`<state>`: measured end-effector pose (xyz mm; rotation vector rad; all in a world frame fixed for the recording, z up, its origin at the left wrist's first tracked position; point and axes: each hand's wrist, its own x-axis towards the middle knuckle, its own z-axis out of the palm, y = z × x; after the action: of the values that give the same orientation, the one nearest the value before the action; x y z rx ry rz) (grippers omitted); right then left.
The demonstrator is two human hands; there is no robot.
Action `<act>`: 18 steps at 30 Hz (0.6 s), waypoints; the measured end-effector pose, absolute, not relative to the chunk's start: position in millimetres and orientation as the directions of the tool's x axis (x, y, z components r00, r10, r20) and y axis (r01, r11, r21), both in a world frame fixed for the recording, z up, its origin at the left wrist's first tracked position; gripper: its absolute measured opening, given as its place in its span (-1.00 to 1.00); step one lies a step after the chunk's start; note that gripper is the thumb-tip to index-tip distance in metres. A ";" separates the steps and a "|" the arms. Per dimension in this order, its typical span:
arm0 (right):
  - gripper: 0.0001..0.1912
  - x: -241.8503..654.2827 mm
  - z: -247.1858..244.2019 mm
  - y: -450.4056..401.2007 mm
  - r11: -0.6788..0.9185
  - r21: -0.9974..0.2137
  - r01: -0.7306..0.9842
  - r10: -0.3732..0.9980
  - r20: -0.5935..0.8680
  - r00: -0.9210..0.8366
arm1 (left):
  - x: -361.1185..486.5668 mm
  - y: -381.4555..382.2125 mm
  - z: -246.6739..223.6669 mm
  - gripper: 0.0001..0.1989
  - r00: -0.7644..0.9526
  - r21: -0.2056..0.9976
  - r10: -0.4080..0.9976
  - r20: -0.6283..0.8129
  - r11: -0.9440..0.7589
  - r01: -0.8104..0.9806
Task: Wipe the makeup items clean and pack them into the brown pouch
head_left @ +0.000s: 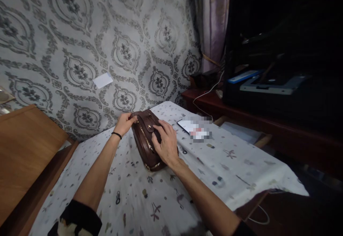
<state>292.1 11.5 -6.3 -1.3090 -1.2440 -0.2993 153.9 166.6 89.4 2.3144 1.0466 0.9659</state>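
Observation:
A brown leather bag (138, 143) lies on a white printed cloth (134, 200), with a gold-toned zipper (145, 136) along its side and a small metal emblem on its flap. My left hand (124, 124), with a dark band at the wrist, pinches the far left corner of the bag near the zipper's end. Whether a zipper pull is between those fingers is too small to tell. Flat across the bag's top right rests my right hand (167, 143), fingers stretched out. The part of the bag beneath that palm is hidden.
A phone (184, 126), partly blurred out, lies right of the bag. Wooden furniture (29, 146) borders the cloth on the left. At the right stands a dark red desk (214, 105) with a white cable (205, 93) and a large black screen (284, 25). Patterned wallpaper rises behind.

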 end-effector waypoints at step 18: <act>-0.65 289.3 -5.0 -6.5 0.346 -0.559 0.753 0.519 0.783 0.343 | 217.3 156.9 99.1 -0.78 0.470 0.532 0.754 0.459 -0.657 0.534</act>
<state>289.3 -6.5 -5.0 -1.3081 -1.3118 -0.2286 217.3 156.9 99.1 2.4073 1.0929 0.9860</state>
